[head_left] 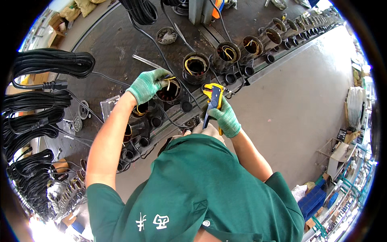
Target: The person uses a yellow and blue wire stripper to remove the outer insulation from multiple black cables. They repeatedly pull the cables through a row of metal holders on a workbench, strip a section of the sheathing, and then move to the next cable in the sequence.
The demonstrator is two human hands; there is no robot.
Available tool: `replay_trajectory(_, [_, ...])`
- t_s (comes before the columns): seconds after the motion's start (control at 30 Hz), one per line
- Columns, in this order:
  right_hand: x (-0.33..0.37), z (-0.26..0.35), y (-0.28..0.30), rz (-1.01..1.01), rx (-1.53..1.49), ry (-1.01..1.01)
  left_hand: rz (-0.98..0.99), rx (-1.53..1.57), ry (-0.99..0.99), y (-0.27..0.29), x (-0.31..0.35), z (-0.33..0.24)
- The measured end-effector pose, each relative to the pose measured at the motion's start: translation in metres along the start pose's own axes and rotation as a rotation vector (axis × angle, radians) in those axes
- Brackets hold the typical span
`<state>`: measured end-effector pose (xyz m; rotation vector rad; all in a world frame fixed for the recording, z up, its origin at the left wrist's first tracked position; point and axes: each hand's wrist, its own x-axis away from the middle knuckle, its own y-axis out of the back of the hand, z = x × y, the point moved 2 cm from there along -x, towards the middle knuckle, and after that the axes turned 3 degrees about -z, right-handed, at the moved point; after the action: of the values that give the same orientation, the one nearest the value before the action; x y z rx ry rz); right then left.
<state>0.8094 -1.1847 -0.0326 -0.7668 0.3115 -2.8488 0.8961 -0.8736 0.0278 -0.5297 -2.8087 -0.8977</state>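
Note:
My left hand (148,85), in a green glove, is closed on thin yellow wires (169,78) that come out of a dark cylindrical housing (171,93) on the workbench. In my gloved right hand (226,117) is a yellow and blue wire stripper (213,97), its head pointing away from me and apart from the wires. Just beyond stands another housing (196,67) with yellow wires coiled inside. Small round black side openings (186,106) show along the bench edge beside the housings.
A long row of similar housings (253,46) runs off to the far right. Bundles of black power cable (52,64) hang at the left, their leads crossing the dark bench (117,44). A metal rod (146,61) and a round dish (166,35) lie on it. Grey floor (282,109) extends to the right.

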Motion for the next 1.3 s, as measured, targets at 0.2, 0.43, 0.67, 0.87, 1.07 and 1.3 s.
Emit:
replay_trajectory(0.2, [0.010,0.032,-0.040,0.125,-0.158,-0.096,-0.263,0.421,0.240,-0.016,0.015,0.001])
replay_trajectory(0.43, [0.002,0.068,-0.080,0.189,-0.062,-0.070,-0.427,0.834,0.163,-0.031,0.022,0.024])
replay_trajectory(0.67, [-0.031,0.088,-0.094,0.321,-0.045,-0.183,-0.408,0.761,0.044,-0.035,0.030,0.029])
replay_trajectory(0.87, [-0.064,0.085,-0.077,0.403,0.032,-0.144,-0.509,0.535,0.036,-0.039,0.034,0.025])
replay_trajectory(1.07, [-0.082,0.088,-0.062,0.530,0.032,-0.191,-0.507,0.312,0.026,-0.032,0.045,0.011])
replay_trajectory(1.3, [-0.096,0.088,-0.054,0.643,0.118,-0.157,-0.524,0.468,0.086,-0.040,0.040,0.019])
